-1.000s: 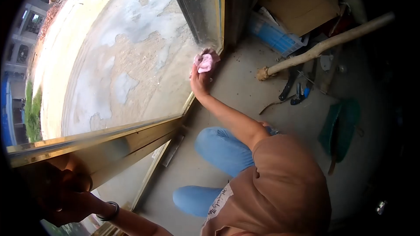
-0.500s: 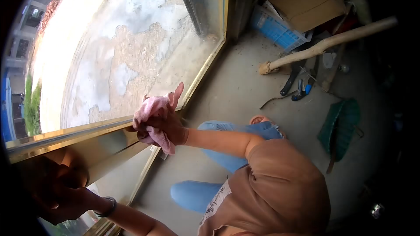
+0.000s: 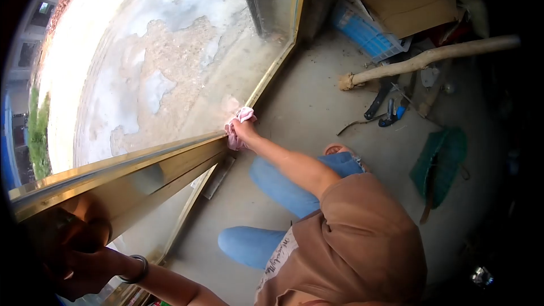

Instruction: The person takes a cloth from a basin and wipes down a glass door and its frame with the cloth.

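My right hand is closed around a pink cloth. It presses the cloth against the corner where the gold-coloured metal door frame meets the glass pane. At the lower left, my left hand, with a dark bracelet on the wrist, grips the same frame in deep shadow. Its fingertips are hard to make out. A dark reflection shows on the shiny metal above that hand.
On the grey floor lie a thick wooden stick, pruning shears and a green dustpan-like object. A blue crate and cardboard stand at the back. My bent knees are near the frame.
My right hand has moved right and slightly up along the frame with the pink cloth, to the corner by the glass. My left hand has stayed nearly in place.
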A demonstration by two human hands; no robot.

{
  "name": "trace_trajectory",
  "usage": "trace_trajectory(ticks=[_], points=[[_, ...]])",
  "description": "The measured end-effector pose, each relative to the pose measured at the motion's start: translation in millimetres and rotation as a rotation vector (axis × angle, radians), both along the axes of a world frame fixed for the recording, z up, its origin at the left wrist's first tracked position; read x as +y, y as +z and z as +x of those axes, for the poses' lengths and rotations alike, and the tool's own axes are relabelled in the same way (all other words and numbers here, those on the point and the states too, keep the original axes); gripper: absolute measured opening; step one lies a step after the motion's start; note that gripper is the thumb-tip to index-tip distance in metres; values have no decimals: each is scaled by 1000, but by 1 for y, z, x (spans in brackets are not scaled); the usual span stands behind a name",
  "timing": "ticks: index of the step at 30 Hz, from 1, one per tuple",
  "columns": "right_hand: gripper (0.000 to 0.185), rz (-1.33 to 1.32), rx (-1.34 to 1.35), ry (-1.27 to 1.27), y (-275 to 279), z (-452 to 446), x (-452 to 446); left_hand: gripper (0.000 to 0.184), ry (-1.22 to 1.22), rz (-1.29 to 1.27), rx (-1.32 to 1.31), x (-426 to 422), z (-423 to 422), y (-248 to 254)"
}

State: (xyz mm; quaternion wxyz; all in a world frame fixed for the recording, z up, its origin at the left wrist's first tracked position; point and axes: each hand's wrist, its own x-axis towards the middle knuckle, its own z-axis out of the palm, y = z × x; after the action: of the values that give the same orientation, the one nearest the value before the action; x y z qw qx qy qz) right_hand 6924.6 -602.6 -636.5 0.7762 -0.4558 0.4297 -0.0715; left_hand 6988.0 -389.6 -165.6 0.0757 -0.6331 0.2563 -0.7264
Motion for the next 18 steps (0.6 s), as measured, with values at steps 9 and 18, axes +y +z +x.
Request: trace_trajectory(ticks=[9,18], points=[[29,-680,-795,-49,232,-37,37,53,-67,39,59,18,7,-8],[48,-1495,-1207,-454,396,32,48,70,-481,-63,286,-20,-9,-15]])
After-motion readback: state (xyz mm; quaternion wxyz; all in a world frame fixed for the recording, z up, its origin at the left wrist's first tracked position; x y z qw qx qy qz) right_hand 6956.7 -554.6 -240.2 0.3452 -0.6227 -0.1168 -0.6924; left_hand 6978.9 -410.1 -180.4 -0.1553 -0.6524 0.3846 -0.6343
